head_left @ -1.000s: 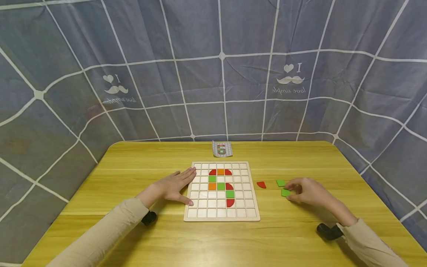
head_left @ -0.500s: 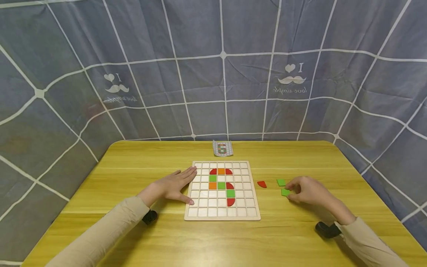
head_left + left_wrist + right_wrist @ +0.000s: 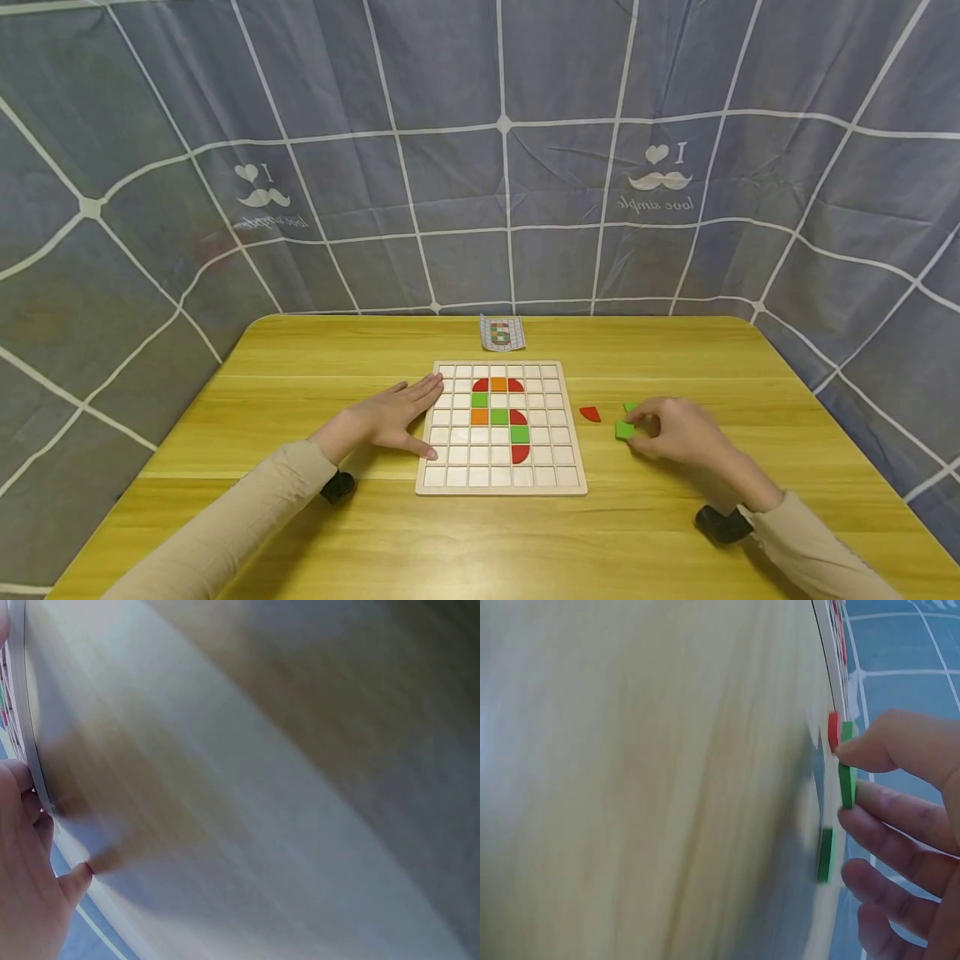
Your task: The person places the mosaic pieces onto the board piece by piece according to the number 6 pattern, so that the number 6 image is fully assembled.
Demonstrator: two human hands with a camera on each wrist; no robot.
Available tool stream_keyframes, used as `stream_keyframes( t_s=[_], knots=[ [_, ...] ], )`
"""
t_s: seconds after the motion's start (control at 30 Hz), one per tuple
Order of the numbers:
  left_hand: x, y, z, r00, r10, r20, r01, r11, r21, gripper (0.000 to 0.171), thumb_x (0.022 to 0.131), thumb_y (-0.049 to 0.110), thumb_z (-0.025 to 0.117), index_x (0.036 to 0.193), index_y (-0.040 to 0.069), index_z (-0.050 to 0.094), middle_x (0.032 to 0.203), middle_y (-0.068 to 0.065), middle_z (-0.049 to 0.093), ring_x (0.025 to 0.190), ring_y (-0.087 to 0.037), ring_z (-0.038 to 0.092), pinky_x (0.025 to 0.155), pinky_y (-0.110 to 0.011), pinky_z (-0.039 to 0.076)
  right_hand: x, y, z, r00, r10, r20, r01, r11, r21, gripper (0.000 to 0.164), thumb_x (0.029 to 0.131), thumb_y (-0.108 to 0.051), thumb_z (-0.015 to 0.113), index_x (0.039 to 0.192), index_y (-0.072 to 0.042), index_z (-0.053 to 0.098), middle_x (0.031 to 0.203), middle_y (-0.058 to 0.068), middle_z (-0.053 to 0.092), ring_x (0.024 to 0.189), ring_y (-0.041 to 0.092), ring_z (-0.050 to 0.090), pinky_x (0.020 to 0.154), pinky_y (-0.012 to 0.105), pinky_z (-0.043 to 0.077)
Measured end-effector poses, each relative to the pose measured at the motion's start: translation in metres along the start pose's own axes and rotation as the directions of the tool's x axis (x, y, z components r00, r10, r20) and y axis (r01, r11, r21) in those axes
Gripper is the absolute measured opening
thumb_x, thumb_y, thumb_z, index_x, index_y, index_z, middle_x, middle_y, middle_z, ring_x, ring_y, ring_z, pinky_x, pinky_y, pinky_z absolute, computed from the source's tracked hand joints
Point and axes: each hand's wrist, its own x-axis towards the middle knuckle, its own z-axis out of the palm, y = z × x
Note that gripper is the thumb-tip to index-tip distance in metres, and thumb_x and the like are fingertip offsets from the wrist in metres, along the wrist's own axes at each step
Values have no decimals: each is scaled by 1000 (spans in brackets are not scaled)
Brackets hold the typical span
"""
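My left hand point(image 3: 393, 419) lies with straight, spread fingers on the left edge of a pale wooden grid board point(image 3: 456, 477). Red, orange and green pieces fill some cells of the board. Off the board's right side, my right hand point(image 3: 678, 429) pinches a green square tile point(image 3: 624, 431) between thumb and fingers. In the right wrist view this green tile point(image 3: 847, 787) is raised off the table, and a second green tile point(image 3: 825, 855) lies on the tabletop. The fingers partly cover that second tile point(image 3: 629, 407) in the head view. A red quarter-round piece point(image 3: 590, 414) lies between board and right hand.
A small printed card point(image 3: 502, 333) with a coloured grid pattern lies behind the board. The wooden table point(image 3: 315, 358) extends around everything. A grey curtain with white lines point(image 3: 450, 183) hangs at the table's far edge.
My right hand has moved a little to the left, lifting the nearer green tile off the table. The left hand keeps its place on the board.
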Motion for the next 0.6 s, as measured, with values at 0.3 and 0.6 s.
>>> stream_keyframes(
  t_s=[0.3,0.6],
  knots=[
    [-2,1,-2,1000,-9,-3,9,1000,-6,111,80,71,57,155,6,8,163,-12,0,151,-27,6,121,-52,13,5,-21,7,996,-56,-67,57,998,4,24,72,-29,79,94,-21,76,72,-13,60,56,-3,40,44,17,31],
    [-2,2,-2,1000,-6,1,6,1000,-9,111,80,72,56,155,6,8,163,-12,0,151,-26,6,121,-52,13,3,-42,12,992,-80,-97,82,997,16,21,70,-28,79,90,-23,76,69,-14,57,55,-4,38,43,16,28]
  ],
)
